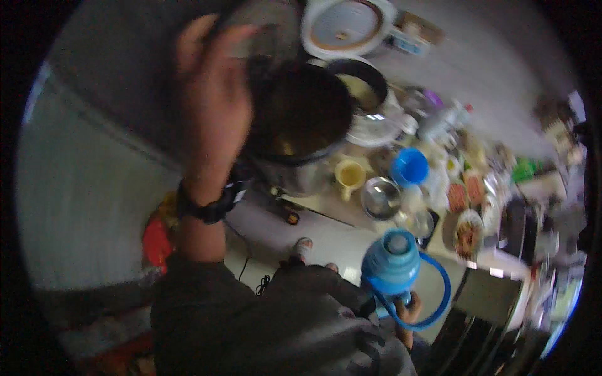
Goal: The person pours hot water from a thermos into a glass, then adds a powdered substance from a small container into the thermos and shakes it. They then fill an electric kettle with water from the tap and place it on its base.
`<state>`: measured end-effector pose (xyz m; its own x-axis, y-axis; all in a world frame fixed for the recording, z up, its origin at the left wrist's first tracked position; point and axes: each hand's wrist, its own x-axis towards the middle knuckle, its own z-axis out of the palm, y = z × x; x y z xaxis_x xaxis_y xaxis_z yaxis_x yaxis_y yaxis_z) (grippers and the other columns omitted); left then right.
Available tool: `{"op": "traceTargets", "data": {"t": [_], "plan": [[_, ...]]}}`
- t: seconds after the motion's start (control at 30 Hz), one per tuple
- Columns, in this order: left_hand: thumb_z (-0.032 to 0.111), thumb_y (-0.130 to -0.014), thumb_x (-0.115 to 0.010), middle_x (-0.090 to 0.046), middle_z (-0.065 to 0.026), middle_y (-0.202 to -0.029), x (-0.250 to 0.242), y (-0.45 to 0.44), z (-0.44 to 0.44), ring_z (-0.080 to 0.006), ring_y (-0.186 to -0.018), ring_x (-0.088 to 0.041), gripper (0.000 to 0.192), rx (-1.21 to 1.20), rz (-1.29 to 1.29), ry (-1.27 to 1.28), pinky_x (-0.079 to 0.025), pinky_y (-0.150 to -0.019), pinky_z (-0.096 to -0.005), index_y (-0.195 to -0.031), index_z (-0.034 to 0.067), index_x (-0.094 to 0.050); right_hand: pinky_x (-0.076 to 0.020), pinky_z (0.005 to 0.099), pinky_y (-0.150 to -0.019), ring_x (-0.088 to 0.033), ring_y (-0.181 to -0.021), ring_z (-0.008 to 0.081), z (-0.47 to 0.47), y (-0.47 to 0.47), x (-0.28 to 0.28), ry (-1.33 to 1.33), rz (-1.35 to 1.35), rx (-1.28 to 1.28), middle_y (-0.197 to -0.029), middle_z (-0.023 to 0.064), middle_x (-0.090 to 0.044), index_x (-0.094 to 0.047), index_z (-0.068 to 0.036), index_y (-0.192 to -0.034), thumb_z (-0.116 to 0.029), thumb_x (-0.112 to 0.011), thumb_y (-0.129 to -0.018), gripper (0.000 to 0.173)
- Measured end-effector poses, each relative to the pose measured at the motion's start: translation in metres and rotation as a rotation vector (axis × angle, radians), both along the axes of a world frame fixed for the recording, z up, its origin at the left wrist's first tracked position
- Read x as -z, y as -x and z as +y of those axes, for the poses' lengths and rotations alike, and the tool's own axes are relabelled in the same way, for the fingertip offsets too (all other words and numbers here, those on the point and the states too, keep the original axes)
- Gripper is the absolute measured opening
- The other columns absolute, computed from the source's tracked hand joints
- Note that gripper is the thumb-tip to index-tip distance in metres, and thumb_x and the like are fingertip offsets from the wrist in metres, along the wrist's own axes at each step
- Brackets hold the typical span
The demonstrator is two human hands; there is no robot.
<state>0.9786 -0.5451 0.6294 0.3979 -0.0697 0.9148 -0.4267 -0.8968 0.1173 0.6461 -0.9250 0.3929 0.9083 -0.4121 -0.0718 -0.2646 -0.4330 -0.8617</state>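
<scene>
My left hand [216,98], blurred, is raised at the upper left with a dark watch on the wrist. It is beside a large dark pot [301,113]. Its fingertips are near a see-through, blurred thing; whether they grip it I cannot tell. At the lower right, my right hand [408,308] holds a light-blue jug [392,263] low on its side. The jug has a narrow neck and a blue loop handle [447,286]. Between pot and jug stand a yellow mug [350,174], a round metal bowl [381,198] and a blue cup [410,167].
A white oval-topped appliance [348,23] and a small box [410,43] stand at the top. Right of the cups are packs of reddish food [465,190], a dish of food [468,235] and clutter. My feet [303,249] show on the floor beyond the table edge.
</scene>
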Motion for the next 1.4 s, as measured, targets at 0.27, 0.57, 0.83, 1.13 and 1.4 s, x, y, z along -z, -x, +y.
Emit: {"op": "traceTargets", "data": {"t": [0.27,0.57,0.83,1.13,1.4], "plan": [[0.002,-0.085,-0.064,-0.054,-0.01,-0.123,0.051,-0.001,-0.131,-0.0219,-0.118,-0.049,0.034,0.46,-0.006,0.662,-0.036,-0.105,-0.0372,-0.119,0.003,-0.057,-0.0429,0.0334,-0.058,-0.053,-0.061,0.0181,-0.009,0.051,0.021,-0.11,0.017,0.283,-0.064,0.0118,-0.056,-0.057,0.002,-0.075,-0.013,-0.064,-0.066,0.019],[-0.004,-0.074,-0.062,-0.058,-0.0131,-0.116,0.235,-0.089,-0.421,-0.0295,-0.116,-0.049,0.035,0.82,1.017,1.02,-0.038,-0.102,-0.0402,-0.108,0.006,-0.064,-0.0445,0.0326,-0.058,-0.053,-0.06,0.0153,-0.005,0.1,0.013,-0.053,-0.028,0.513,-0.063,0.0099,-0.056,-0.057,0.004,-0.076,-0.011,-0.064,-0.067,0.018],[0.016,-0.076,-0.061,-0.057,-0.0228,-0.125,0.332,-0.139,-0.49,-0.0355,-0.117,-0.053,0.028,0.461,1.092,0.637,-0.041,-0.1,-0.0436,-0.101,0.007,-0.07,-0.0454,0.0355,-0.058,-0.055,-0.057,0.0234,-0.013,0.12,-0.007,0.097,0.084,0.593,-0.063,0.0146,-0.054,-0.057,0.002,-0.077,-0.015,-0.065,-0.064,0.023],[0.015,-0.088,-0.064,-0.066,-0.0121,-0.106,0.193,-0.041,-0.44,-0.0205,-0.091,-0.065,0.03,1.406,1.05,0.064,-0.052,-0.078,-0.0329,-0.114,0.0,-0.061,-0.044,0.0345,-0.056,-0.051,-0.055,0.019,-0.03,0.103,-0.023,0.017,0.044,0.542,-0.061,0.014,-0.053,-0.056,0.003,-0.075,-0.012,-0.064,-0.065,0.02],[0.021,-0.075,-0.073,-0.056,-0.0102,-0.103,0.126,0.082,-0.305,-0.0285,-0.1,-0.053,0.04,1.658,0.689,-0.628,-0.045,-0.089,-0.0407,-0.109,0.006,-0.059,-0.0422,0.0311,-0.055,-0.049,-0.057,0.0145,-0.043,0.057,-0.047,0.055,0.03,0.328,-0.06,0.0095,-0.053,-0.057,0.003,-0.072,-0.011,-0.066,-0.064,0.019]]}}
